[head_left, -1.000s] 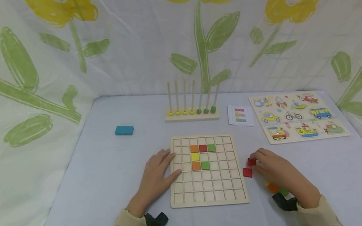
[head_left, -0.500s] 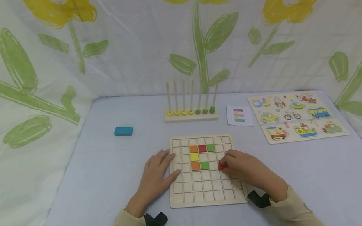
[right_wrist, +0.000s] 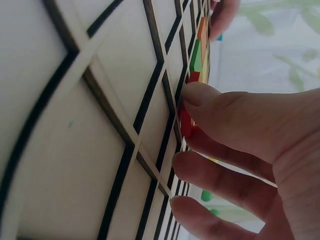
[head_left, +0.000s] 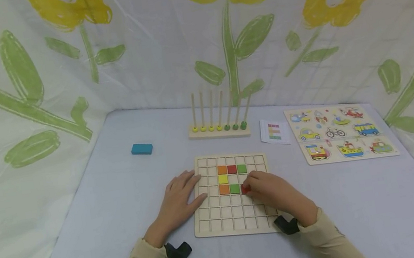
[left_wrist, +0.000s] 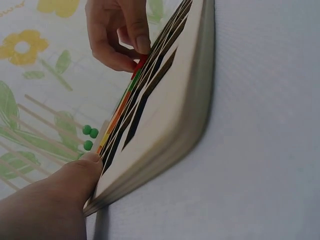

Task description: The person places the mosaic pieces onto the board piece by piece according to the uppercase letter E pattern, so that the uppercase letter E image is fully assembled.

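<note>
A wooden grid board (head_left: 228, 225) lies on the table, with orange, red, green and yellow square tiles in some cells near its upper middle. My left hand (head_left: 179, 198) rests on its left edge, fingers spread and the thumb (left_wrist: 75, 177) on the rim. My right hand (head_left: 273, 188) pinches a red tile (head_left: 244, 189) between thumb and fingers. That tile is at the cell just right of a green tile (head_left: 234, 189); in the right wrist view the red tile (right_wrist: 186, 120) stands partly behind the thumb. Whether it lies flat in the cell, I cannot tell.
Behind the board stands a wooden rack (head_left: 219, 132) with upright pegs and yellow and green beads. A pattern card (head_left: 274, 132) and a picture puzzle board (head_left: 341, 132) lie at the right. A teal block (head_left: 142, 149) sits at the back left.
My right hand has moved left from beside the board, bringing a red tile onto the grid next to the green one. Loose tiles seen there earlier are now hidden. My left hand stays put.
</note>
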`<control>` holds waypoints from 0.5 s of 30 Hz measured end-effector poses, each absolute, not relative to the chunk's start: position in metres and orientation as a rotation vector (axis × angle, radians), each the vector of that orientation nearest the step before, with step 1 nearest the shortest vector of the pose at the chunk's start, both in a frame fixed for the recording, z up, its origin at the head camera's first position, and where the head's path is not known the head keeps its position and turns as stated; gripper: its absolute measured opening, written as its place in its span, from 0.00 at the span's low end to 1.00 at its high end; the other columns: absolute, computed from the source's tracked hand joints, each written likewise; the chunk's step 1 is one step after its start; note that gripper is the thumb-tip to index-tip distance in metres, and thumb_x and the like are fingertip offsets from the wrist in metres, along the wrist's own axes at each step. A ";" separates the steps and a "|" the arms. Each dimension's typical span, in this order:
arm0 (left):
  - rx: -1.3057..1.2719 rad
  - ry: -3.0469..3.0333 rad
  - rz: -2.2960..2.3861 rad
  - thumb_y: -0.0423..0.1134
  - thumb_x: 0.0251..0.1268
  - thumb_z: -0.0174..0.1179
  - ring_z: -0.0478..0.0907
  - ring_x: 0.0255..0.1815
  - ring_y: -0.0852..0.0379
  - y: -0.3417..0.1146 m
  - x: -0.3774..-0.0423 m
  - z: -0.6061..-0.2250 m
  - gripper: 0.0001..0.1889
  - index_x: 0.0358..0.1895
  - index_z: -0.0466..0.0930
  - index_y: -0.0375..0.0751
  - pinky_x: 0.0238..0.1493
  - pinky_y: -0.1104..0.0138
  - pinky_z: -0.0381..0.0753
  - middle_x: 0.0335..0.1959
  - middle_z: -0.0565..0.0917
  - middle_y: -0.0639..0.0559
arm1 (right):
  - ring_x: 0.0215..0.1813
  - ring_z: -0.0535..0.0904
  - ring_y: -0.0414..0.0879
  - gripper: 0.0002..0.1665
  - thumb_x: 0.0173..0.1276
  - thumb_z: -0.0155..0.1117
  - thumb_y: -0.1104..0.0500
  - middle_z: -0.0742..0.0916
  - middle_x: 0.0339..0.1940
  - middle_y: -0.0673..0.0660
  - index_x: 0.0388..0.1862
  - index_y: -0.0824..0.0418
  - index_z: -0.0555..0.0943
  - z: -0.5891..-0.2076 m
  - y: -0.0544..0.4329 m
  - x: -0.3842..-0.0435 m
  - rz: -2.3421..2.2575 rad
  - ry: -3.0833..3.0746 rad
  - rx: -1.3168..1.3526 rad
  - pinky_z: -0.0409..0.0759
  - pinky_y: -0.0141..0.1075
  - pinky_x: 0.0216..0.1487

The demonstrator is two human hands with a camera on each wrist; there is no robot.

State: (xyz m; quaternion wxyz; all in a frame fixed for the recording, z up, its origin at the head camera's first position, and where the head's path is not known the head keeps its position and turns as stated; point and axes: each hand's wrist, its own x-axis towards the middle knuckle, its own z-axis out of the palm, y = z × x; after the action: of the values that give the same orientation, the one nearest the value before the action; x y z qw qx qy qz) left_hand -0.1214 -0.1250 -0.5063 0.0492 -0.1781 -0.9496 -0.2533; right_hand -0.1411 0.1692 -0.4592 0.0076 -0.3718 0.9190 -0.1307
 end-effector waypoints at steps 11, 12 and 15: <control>-0.546 -2.893 -0.766 0.59 0.66 0.55 0.57 0.74 0.48 -0.125 -0.122 -0.507 0.31 0.68 0.68 0.49 0.71 0.48 0.53 0.71 0.66 0.48 | 0.38 0.77 0.36 0.08 0.61 0.70 0.59 0.82 0.37 0.44 0.39 0.54 0.82 -0.462 0.168 -0.143 -0.448 2.900 -1.265 0.79 0.30 0.42; -0.546 -2.894 -0.764 0.59 0.66 0.55 0.57 0.74 0.48 -0.125 -0.122 -0.508 0.31 0.68 0.68 0.49 0.71 0.48 0.53 0.71 0.66 0.48 | 0.38 0.77 0.35 0.07 0.62 0.70 0.59 0.82 0.37 0.44 0.39 0.54 0.82 -0.462 0.168 -0.143 -0.449 2.898 -1.259 0.79 0.30 0.42; -0.545 -2.894 -0.759 0.59 0.66 0.55 0.57 0.74 0.49 -0.125 -0.122 -0.508 0.31 0.68 0.68 0.49 0.71 0.48 0.53 0.71 0.66 0.48 | 0.38 0.77 0.35 0.07 0.62 0.70 0.59 0.82 0.37 0.44 0.39 0.54 0.82 -0.463 0.168 -0.144 -0.444 2.897 -1.252 0.79 0.30 0.42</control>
State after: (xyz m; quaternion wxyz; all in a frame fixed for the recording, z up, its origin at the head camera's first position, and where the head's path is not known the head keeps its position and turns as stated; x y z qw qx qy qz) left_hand -0.1217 -0.1253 -0.5080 0.0502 -0.1789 -0.9504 -0.2493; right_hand -0.1436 0.1676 -0.4633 -0.0228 -0.3926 0.9088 -0.1392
